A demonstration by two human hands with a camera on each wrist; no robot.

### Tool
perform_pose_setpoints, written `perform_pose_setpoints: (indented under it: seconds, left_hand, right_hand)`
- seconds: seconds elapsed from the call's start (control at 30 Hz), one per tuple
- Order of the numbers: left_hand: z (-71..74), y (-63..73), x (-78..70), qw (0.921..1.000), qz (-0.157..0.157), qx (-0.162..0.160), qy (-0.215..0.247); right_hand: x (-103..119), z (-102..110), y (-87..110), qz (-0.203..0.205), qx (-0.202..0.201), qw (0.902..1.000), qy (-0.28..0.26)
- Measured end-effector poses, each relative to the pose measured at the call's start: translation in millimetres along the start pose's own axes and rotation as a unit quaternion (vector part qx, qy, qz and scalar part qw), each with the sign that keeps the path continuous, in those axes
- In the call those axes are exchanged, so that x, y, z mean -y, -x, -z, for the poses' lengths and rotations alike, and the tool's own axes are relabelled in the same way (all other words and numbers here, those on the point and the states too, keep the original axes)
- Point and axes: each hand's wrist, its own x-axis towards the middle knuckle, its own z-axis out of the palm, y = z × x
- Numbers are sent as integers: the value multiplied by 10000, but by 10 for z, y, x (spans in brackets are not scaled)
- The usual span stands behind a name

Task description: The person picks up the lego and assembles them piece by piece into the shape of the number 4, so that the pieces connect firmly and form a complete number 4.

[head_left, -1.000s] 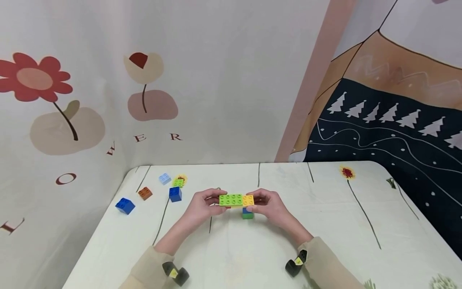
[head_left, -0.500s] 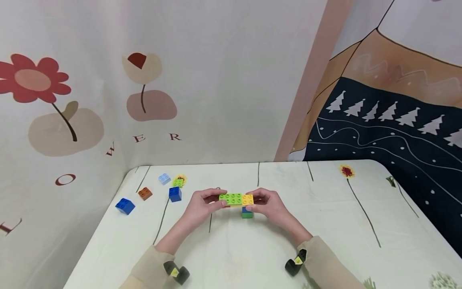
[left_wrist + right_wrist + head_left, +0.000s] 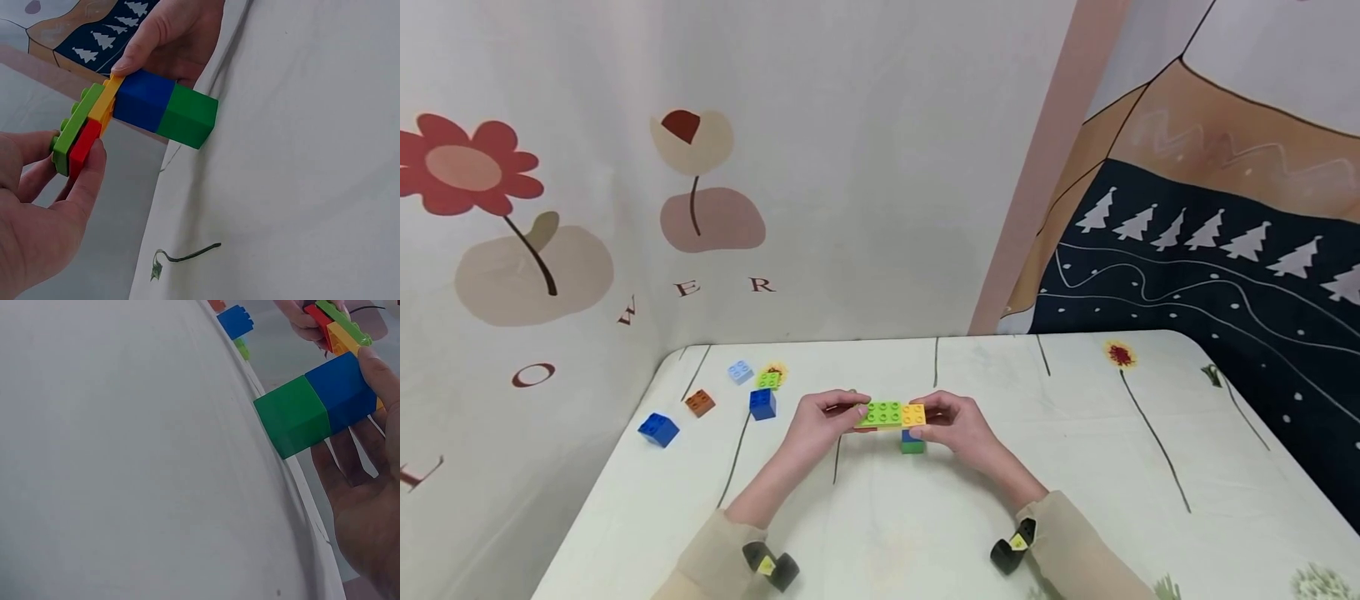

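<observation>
Both hands hold one stack of toy building bricks over the table. In the head view, a long lime brick (image 3: 886,413) lies on top at the left, its studs facing up, with a yellow brick (image 3: 913,415) showing at the right end. Beneath the lime brick sits a red brick (image 3: 84,150). A blue brick (image 3: 144,99) and a green brick (image 3: 292,419) hang below the yellow one. My left hand (image 3: 815,427) pinches the lime and red end, thumb on the lime studs. My right hand (image 3: 964,427) grips the yellow and blue end between thumb and fingers.
Loose bricks lie at the table's left: two dark blue bricks (image 3: 658,429), an orange-brown brick (image 3: 701,403), a light blue brick (image 3: 741,372) and a lime brick (image 3: 769,381). A white cloth printed with flowers covers the table (image 3: 1075,450). Printed curtains (image 3: 850,208) rise behind.
My left thumb has moved up from the front side of the stack onto the studs at the lime brick's left end. The right hand keeps its grip, nearly still.
</observation>
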Motion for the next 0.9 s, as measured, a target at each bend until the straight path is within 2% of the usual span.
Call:
perform_pose_setpoints:
  seconds: [0.23, 0.9]
  left_hand:
    - [1, -1, -3, 9997, 110, -17, 200]
    - [9, -24, -13, 9998, 127, -32, 130]
  right_hand:
    - [36, -10, 10, 40, 21, 10000, -54]
    - [19, -7, 13, 33, 3, 10000, -46]
